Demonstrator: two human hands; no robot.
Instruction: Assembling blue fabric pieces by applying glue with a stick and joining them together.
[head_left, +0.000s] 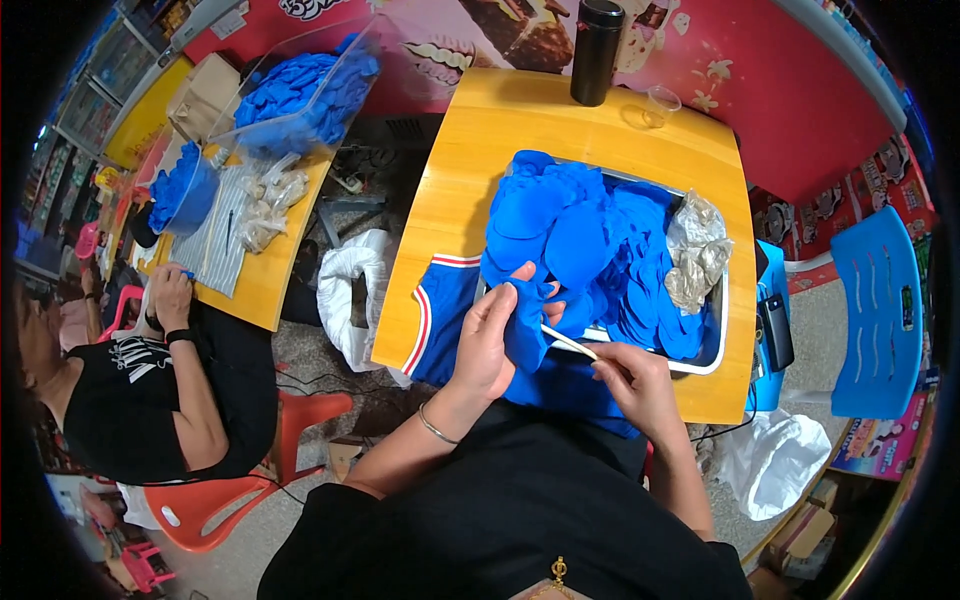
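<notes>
Above the near edge of the yellow table, my left hand [487, 352] is closed on a small blue cloth piece [526, 328], pinched between thumb and fingers. My right hand [640, 388] grips a thin white stick [568, 344]. The stick's far end meets the blue piece; whether it goes inside cannot be seen. Just beyond my hands, a metal tray [716, 345] holds a heap of flat, rounded blue cloth pieces [575, 240]. Crumpled plastic bags [697, 250] lie at the tray's right side. Under my left hand spreads a blue garment [440, 318] with striped trim.
A black bottle [597, 55] and a transparent cup [655, 107] stand at the table's [430, 215] back. At left, a seated person [150, 385] works at another table with a bin [300, 90] of blue pieces. A blue chair [880, 315] is at right; white sacks [775, 460] sit on the floor.
</notes>
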